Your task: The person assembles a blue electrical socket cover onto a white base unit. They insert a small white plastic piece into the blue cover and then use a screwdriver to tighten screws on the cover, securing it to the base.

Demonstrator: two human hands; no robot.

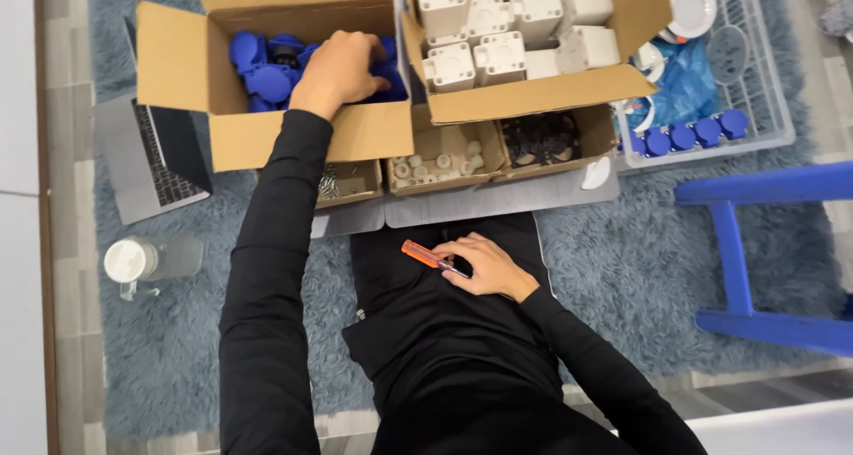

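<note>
Seated on a grey-blue rug [622, 268]; one hand in a box, the other on a tool.

Upper left: cardboard box [178, 59] of blue plastic parts [262, 77]; left hand [339, 68] is sunk among them, fingers curled, hold on a part not discernible. Upper centre: box of white blocks [502, 28]. Centre frame: right hand [484, 267] grasps an orange-handled screwdriver [425, 256] over the lap.

A shaggy grey-blue rug [622, 268] covered the floor [67, 242]. Along its far edge stood open cardboard boxes [267, 135] and a white wire basket [764, 108]. A laptop [151, 157] lay at the left edge, a clear bottle [151, 261] nearer, and a blue stool [755, 242] stood at the right edge.
</note>
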